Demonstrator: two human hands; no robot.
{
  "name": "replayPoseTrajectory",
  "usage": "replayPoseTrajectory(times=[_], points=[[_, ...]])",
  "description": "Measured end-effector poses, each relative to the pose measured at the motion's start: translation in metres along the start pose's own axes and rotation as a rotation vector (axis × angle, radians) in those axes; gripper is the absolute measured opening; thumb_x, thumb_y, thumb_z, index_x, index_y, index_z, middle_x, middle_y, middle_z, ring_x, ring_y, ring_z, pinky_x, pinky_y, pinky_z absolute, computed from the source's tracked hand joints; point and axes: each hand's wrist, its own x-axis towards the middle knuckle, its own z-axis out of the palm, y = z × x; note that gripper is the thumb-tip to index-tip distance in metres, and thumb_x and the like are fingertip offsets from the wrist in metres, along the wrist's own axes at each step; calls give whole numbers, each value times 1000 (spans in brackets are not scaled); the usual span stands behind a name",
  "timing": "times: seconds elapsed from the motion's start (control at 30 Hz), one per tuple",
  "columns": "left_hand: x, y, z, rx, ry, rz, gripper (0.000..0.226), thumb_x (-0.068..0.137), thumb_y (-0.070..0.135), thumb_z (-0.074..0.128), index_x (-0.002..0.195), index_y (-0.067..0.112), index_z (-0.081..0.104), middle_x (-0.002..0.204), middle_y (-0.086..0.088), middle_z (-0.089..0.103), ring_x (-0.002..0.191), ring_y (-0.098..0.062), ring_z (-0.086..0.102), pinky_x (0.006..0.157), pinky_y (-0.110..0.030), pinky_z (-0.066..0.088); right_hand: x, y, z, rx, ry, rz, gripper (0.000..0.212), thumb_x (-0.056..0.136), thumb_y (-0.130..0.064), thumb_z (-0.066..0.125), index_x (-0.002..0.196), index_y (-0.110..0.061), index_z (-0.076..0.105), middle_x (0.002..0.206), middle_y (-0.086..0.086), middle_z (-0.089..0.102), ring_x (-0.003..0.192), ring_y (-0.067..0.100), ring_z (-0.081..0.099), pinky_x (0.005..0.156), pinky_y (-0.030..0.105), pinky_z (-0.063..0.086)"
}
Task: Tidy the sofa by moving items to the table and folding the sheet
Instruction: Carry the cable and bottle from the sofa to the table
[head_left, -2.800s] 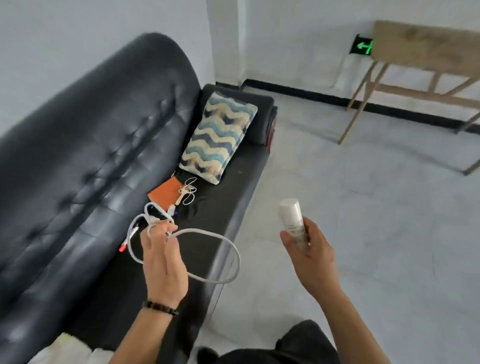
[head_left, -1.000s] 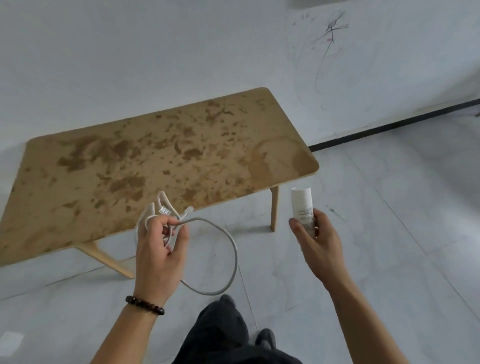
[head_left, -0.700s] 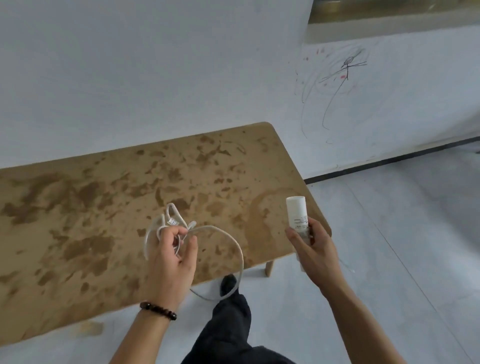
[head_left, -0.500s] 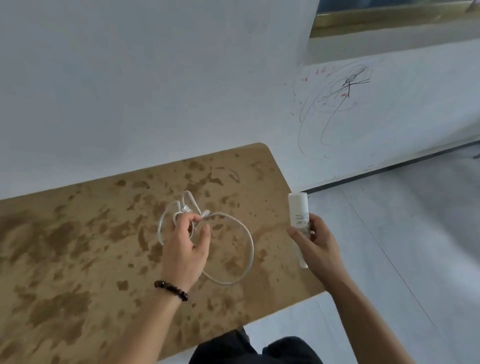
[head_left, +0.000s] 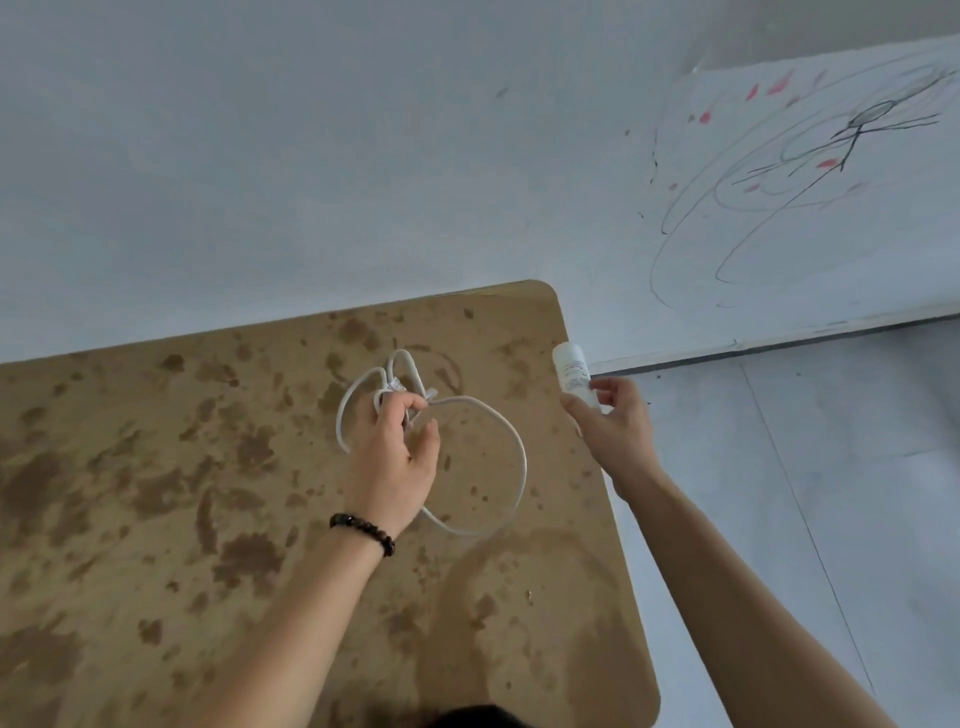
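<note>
A stained wooden table (head_left: 156, 519) fills the lower left of the head view. My left hand (head_left: 392, 462), with a dark bead bracelet on the wrist, pinches a looped white cable (head_left: 517, 457) over the table's far right part. The cable's loops hang around and beyond my fingers, low over the tabletop. My right hand (head_left: 615, 431) grips a small white bottle (head_left: 571, 371) upright, just past the table's right edge. The sofa and the sheet are out of view.
A white wall runs behind the table. To the right, a white board with pen scribbles (head_left: 810, 208) leans at the wall's foot. Pale tiled floor (head_left: 831, 493) lies right of the table.
I turned from the sofa and walked up to the table. Both hands have moved forward, the cable now over the tabletop and the bottle at its right edge.
</note>
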Motion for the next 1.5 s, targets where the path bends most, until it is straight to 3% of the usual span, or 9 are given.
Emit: replayPoseTrajectory(times=[0.1, 0.23, 0.47, 0.77, 0.93, 1.17, 1.3, 1.4, 1.5], points=[[18, 7, 15, 57, -10, -46, 16, 93, 25, 58, 107, 21, 54, 104, 3, 44, 70, -6, 50, 57, -18, 43, 40, -9, -1, -37, -37, -52, 46, 84, -33, 64, 129, -31, 53, 120, -7, 59, 95, 9, 64, 83, 28, 53], [44, 7, 34, 50, -3, -52, 15, 93, 23, 58, 107, 20, 54, 111, 0, 47, 70, -6, 50, 57, -9, 38, 76, -26, 2, -135, 8, -217, 37, 86, -41, 70, 121, -33, 60, 114, -11, 57, 87, -6, 62, 65, 2, 39], [89, 2, 52, 113, -58, 38, 17, 94, 7, 52, 109, 14, 55, 104, -5, 49, 59, -12, 48, 52, -16, 32, 129, -65, 34, -320, -30, -448, 39, 92, -42, 61, 123, -20, 59, 113, -4, 56, 84, 9, 62, 80, 24, 45], [164, 19, 81, 460, -279, 195, 31, 94, 17, 46, 125, 18, 48, 133, -11, 38, 100, -27, 54, 74, -32, 42, 156, -81, 69, -415, -97, -500, 37, 90, -45, 62, 120, -24, 65, 107, -5, 56, 81, 12, 63, 76, 23, 40], [162, -10, 103, 691, -514, 71, 41, 93, 28, 50, 133, 28, 43, 151, -10, 23, 137, -35, 24, 111, -52, 28, 152, -75, 81, -395, -54, -516, 38, 92, -44, 60, 123, -22, 63, 103, -7, 51, 82, 16, 65, 74, 23, 40], [160, -2, 74, 520, -451, 99, 50, 90, 42, 54, 138, 39, 40, 159, -10, 7, 145, -35, 9, 117, -53, 17, 135, -90, 81, -593, -51, -417, 52, 95, -56, 47, 131, -19, 50, 128, 2, 50, 111, 25, 57, 79, 30, 39], [117, 3, 30, 134, -169, 228, 33, 94, 36, 52, 125, 26, 57, 136, -1, 47, 130, -19, 40, 107, -33, 38, 83, -91, 62, -504, -22, -451, 73, 96, -61, 41, 154, -21, 22, 149, 1, 36, 130, 22, 44, 91, 30, 35], [43, 4, -12, -140, 25, 178, 32, 98, 36, 47, 123, 18, 55, 118, 5, 59, 107, -8, 55, 93, -21, 42, 17, -71, 45, -426, -3, -521, 58, 99, -54, 39, 149, -25, 33, 143, -3, 42, 126, 16, 48, 92, 28, 39], [-42, -12, -43, -311, 100, 56, 40, 97, 38, 46, 129, 14, 51, 124, 5, 58, 117, -8, 54, 97, -18, 42, -60, -35, 32, -316, 18, -536, 50, 99, -53, 41, 142, -26, 44, 133, -10, 50, 120, 8, 52, 97, 34, 47]])
